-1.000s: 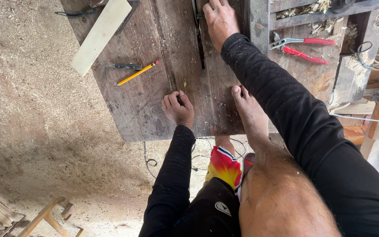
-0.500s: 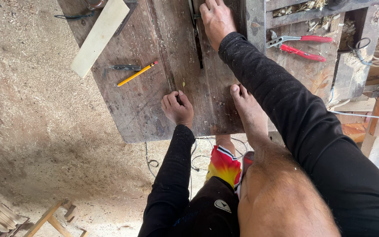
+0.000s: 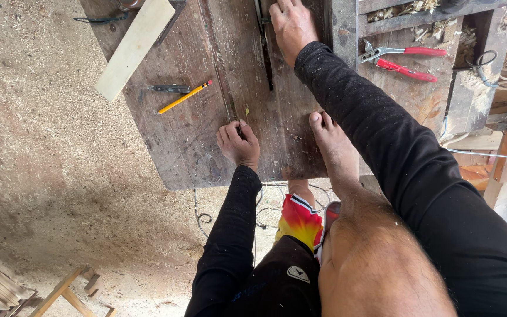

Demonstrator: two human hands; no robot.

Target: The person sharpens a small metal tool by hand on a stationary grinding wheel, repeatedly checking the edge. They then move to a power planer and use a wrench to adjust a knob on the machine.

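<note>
On the old wooden workbench [image 3: 195, 135], the left hand [image 3: 239, 144] curls into a fist on the plank. The right hand [image 3: 291, 26] presses flat near the saw blade [image 3: 263, 53]. A bare foot [image 3: 333, 147] pins the wood; keep fingers away from that blade.

A woodworking shop: sawdust is covering the dirt floor [image 3: 42, 152], and a worn plank workbench [image 3: 206, 135] is carrying a yellow pencil [image 3: 184, 97], a pale offcut board [image 3: 133, 47] and red-handled pliers [image 3: 403, 58]. Wood shavings are lying in the bench's compartments [image 3: 406, 9].
</note>
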